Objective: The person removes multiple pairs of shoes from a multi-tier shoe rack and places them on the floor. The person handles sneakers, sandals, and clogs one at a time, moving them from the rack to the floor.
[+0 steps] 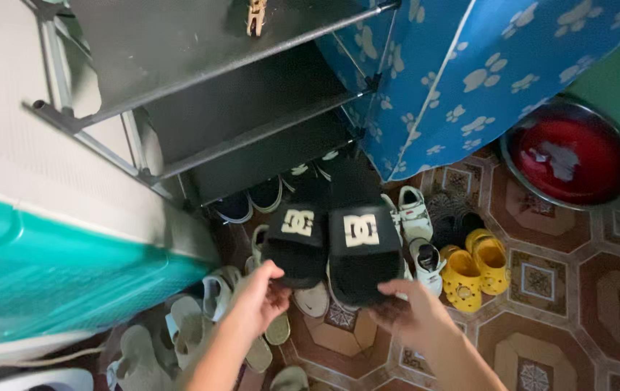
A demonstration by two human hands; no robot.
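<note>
So you've got a black slide in each hand. Your left hand (260, 298) pinches the heel end of the left black slide (297, 242), and your right hand (412, 313) is closed on the heel end of the right black slide (363, 250), fingers curled under the sole. Both slides are raised side by side, just touching, right in front of the shoe rack (201, 94), toes aimed at its lowest shelf. Dark sneakers (252, 201) already sit on that bottom shelf. Right of the rack's foot there's a pair of yellow clogs (473, 266) on the tiled floor (585, 289), white sneakers (415, 217) beside them. Beige sandals (194, 318) are piled below the rack, under your left hand. A red basin (570, 156) sits further right of the rack.
</note>
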